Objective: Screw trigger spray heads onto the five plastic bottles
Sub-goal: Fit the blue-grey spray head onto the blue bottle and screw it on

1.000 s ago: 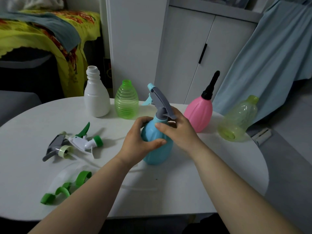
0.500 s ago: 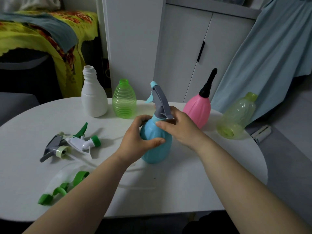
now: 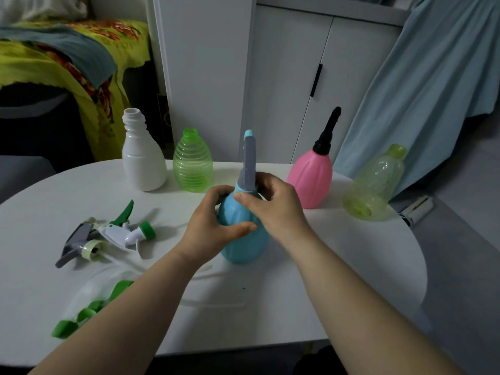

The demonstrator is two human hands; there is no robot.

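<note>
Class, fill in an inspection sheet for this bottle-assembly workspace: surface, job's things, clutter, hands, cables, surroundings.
Surface: white oval table.
Job's things: blue plastic bottle with grey trigger head; pink plastic bottle with black head; white plastic bottle, ribbed green bottle and tilted yellow-green bottle all headless; loose spray heads lying at left.
Clutter: green curved plastic pieces.
Hands: left hand grips the blue bottle's body; right hand at its collar.
Cables: nothing seen.
Surroundings: white cabinet, blue cloth, yellow blanket.

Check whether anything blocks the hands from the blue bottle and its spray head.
Nothing does. The left hand already grips the blue bottle and the right hand is on the collar of the grey spray head.
</note>
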